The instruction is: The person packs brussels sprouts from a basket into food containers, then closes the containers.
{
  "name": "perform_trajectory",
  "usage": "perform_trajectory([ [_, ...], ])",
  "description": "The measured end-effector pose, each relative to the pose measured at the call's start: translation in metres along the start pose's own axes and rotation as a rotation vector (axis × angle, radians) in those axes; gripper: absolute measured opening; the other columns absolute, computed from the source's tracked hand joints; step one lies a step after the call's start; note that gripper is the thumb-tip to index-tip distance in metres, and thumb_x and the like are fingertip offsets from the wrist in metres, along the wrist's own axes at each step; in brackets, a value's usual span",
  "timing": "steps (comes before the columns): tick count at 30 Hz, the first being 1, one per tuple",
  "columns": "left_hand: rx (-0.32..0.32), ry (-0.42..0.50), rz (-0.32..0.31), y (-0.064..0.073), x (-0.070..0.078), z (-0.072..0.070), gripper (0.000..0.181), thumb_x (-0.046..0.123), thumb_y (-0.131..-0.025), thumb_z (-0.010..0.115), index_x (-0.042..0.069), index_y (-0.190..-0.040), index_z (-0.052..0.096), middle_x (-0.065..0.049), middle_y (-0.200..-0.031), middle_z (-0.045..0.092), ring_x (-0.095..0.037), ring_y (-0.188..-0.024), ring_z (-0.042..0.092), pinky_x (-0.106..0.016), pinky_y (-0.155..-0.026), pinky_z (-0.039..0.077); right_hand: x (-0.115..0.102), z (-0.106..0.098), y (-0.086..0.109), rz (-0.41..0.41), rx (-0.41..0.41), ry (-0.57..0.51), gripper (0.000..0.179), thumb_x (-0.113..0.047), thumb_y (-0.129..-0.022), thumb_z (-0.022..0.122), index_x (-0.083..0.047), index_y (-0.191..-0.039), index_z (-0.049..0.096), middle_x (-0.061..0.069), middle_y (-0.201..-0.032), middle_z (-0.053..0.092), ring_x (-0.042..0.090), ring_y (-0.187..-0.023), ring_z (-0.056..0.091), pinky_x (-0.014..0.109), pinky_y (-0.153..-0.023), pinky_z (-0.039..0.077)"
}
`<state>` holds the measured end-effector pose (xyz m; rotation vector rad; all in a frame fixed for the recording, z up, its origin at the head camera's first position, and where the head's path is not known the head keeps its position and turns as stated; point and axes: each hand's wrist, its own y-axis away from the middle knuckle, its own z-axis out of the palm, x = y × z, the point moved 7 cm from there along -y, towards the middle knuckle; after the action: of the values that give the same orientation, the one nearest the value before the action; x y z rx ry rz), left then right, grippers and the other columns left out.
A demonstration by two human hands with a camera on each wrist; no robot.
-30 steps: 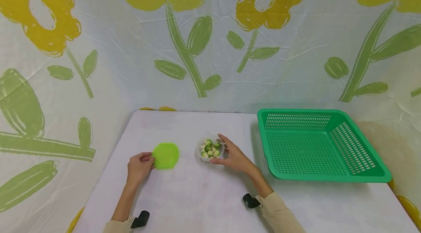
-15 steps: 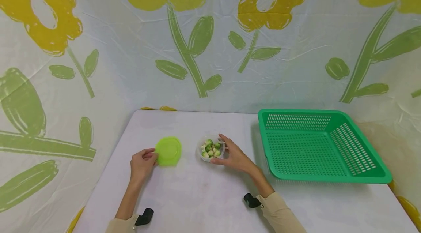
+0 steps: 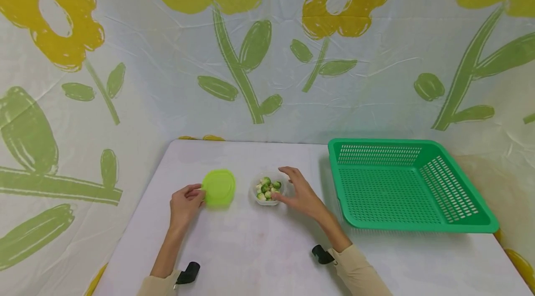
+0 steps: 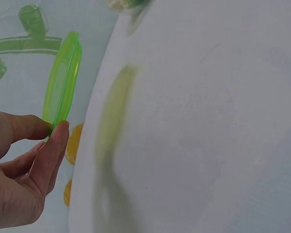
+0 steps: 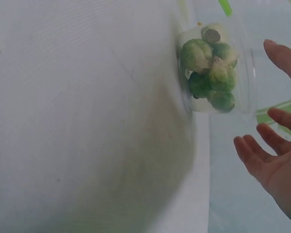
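Note:
My left hand pinches the edge of a bright green plastic lid between thumb and fingers. In the left wrist view the lid is held edge-on above the table, its shadow beneath. A clear plastic container stands on the table to the right of the lid, with several Brussels sprouts inside. My right hand hovers at the container's right side, fingers spread. In the right wrist view a gap shows between the fingers and the container's rim.
A large green plastic basket with perforated walls stands on the right of the white table. A flower-printed cloth hangs behind and beside the table.
My left hand has carried the lid to the right and slightly up, nearer the container. My right hand has drawn off the container's side and lifted a little. The container has stayed put.

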<state>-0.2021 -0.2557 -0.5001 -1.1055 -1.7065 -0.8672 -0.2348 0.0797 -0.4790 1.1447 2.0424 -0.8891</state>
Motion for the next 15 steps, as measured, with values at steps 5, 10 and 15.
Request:
perform_trajectory([
  [5,-0.009,0.041,0.012,0.002,0.009,0.007,0.029,-0.001,-0.092,0.066,-0.009,-0.120,0.069,-0.019,-0.095,0.072,-0.005,-0.072,0.067,-0.023,-0.069,0.062,-0.006,-0.008,-0.002,-0.095,0.087,0.036,0.057,-0.015,-0.089,0.082,-0.001,-0.139,0.058,0.018,-0.144,0.053,0.034,-0.132,0.052,0.053,-0.103,0.050],
  [10,-0.012,0.063,0.031,0.004,0.017,0.015,0.028,-0.002,-0.092,0.066,-0.008,-0.119,0.070,-0.020,-0.098,0.072,-0.006,-0.074,0.068,-0.023,-0.069,0.062,-0.013,-0.015,-0.002,-0.165,0.170,0.048,0.038,-0.011,-0.092,0.078,-0.002,-0.128,0.067,0.018,-0.134,0.061,0.033,-0.126,0.058,0.053,-0.102,0.051],
  [15,-0.023,0.074,0.053,0.006,0.023,0.026,0.027,-0.002,-0.091,0.066,-0.007,-0.118,0.070,-0.020,-0.099,0.072,-0.007,-0.075,0.068,-0.023,-0.068,0.062,-0.017,-0.018,-0.003,-0.196,0.208,0.039,0.034,-0.012,-0.094,0.077,-0.004,-0.125,0.068,0.012,-0.131,0.063,0.029,-0.122,0.061,0.049,-0.101,0.053],
])
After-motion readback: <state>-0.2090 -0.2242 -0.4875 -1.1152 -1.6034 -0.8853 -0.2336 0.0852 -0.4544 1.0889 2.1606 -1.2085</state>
